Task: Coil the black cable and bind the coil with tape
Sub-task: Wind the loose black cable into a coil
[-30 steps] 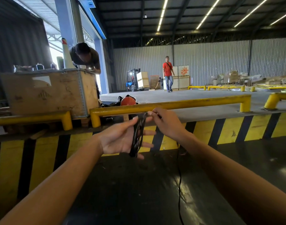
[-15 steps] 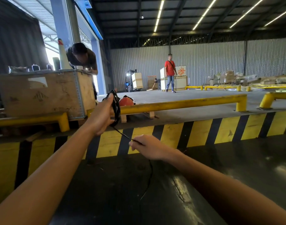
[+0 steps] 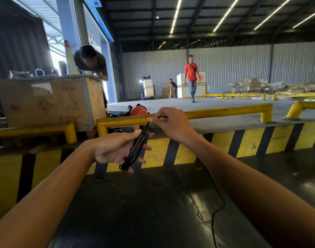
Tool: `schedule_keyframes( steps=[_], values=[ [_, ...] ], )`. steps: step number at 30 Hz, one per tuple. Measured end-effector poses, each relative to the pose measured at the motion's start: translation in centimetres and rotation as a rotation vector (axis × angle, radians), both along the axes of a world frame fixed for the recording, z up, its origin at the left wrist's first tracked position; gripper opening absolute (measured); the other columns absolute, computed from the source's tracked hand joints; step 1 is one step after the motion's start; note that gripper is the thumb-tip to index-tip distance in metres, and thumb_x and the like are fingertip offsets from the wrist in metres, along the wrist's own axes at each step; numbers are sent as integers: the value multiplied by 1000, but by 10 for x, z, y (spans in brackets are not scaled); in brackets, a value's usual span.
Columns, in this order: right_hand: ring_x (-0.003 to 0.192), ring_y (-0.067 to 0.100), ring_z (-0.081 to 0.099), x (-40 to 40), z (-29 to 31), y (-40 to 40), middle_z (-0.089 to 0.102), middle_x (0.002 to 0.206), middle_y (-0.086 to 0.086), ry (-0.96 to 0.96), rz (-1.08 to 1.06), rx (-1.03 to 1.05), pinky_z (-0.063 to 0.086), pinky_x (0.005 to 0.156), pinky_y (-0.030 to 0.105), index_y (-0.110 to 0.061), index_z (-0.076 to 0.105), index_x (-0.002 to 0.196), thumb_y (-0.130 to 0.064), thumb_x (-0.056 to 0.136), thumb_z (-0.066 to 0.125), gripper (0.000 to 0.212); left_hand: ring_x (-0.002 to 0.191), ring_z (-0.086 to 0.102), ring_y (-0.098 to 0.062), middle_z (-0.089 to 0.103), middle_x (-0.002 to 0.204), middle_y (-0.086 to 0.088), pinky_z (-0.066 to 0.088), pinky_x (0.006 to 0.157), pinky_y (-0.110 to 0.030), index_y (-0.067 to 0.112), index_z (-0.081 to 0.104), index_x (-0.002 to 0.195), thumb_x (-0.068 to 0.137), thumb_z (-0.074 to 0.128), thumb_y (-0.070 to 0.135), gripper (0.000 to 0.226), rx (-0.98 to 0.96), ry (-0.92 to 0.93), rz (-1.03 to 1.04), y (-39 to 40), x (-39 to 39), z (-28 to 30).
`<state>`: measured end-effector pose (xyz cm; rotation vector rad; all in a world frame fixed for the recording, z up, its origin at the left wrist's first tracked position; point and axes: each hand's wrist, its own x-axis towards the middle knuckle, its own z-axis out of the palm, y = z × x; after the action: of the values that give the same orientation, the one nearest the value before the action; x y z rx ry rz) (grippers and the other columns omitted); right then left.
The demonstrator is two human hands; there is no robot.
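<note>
A: Site type?
B: Warehouse, loading dock. Corrugated metal walls [image 3: 233, 68], steel-truss roof with strip lights [image 3: 174, 17], big open bay door at left.
A: Supporting evidence?
B: Raised concrete platform [image 3: 224, 122] edged in yellow-black hazard stripes [image 3: 189, 151], yellow guard rails [image 3: 215, 111]. Wooden crate [image 3: 51, 101] on the platform's left end, forklift [image 3: 147, 87] carrying boxes by the back wall, stacked cartons [image 3: 190, 88].

left arm: bare from the 7 o'clock corner up to the wrist, no sleeve in view
right arm: bare from the 4 o'clock edge up to the wrist, no sleeve in view
left hand [image 3: 115, 149]: bare, no glove, ring or watch
right hand [image 3: 172, 125]: bare, no glove, ring or watch
nails: short, unpainted, seen on the left thumb and fingertips
</note>
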<state>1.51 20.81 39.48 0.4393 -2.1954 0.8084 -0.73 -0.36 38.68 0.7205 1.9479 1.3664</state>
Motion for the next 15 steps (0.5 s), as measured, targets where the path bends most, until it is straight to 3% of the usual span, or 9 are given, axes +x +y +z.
schedule_keyframes(
  steps=[4, 7, 9, 12, 14, 15],
  values=[
    [61, 8, 50, 3, -13, -3, 57, 68, -1, 20, 39, 21, 32, 54, 26, -15, 57, 76, -37, 98, 42, 34, 123, 50, -42, 40, 147, -14, 44, 91, -65, 32, 36, 143, 93, 38, 46, 52, 397, -210, -279, -1, 5, 11],
    [67, 16, 59, 6, -36, -5, 65, 79, 8, -129, 127, 31, 45, 60, 34, -9, 60, 85, -30, 102, 32, 39, 126, 45, -44, 32, 148, -17, 37, 93, -68, 29, 33, 144, 96, 38, 44, 51, 649, -256, -339, 7, 9, 20],
    [70, 18, 59, 9, -55, -8, 61, 77, 5, -231, 173, 85, 44, 63, 34, -12, 61, 88, -32, 102, 30, 39, 124, 49, -41, 43, 144, -15, 43, 90, -68, 30, 43, 139, 94, 39, 47, 48, 726, -153, -176, 16, 11, 26],
    [72, 11, 58, 14, -79, -15, 59, 79, 2, -401, 282, 215, 43, 64, 23, -18, 57, 89, -33, 101, 34, 30, 117, 56, -36, 59, 128, -10, 51, 79, -64, 34, 54, 128, 96, 33, 48, 41, 808, -17, 174, 25, 6, 31],
    [69, 9, 57, 16, -86, -16, 59, 78, 1, -447, 341, 326, 44, 64, 21, -21, 53, 88, -31, 100, 37, 22, 113, 56, -32, 63, 116, -3, 54, 72, -56, 34, 54, 123, 98, 29, 48, 38, 735, 116, 331, 27, 2, 28],
    [68, 9, 57, 17, -86, -14, 59, 78, 0, -439, 342, 366, 44, 64, 21, -22, 53, 89, -30, 100, 38, 20, 110, 55, -30, 59, 120, -2, 52, 73, -53, 33, 52, 121, 98, 28, 47, 36, 657, 192, 382, 27, 0, 24]
  ],
)
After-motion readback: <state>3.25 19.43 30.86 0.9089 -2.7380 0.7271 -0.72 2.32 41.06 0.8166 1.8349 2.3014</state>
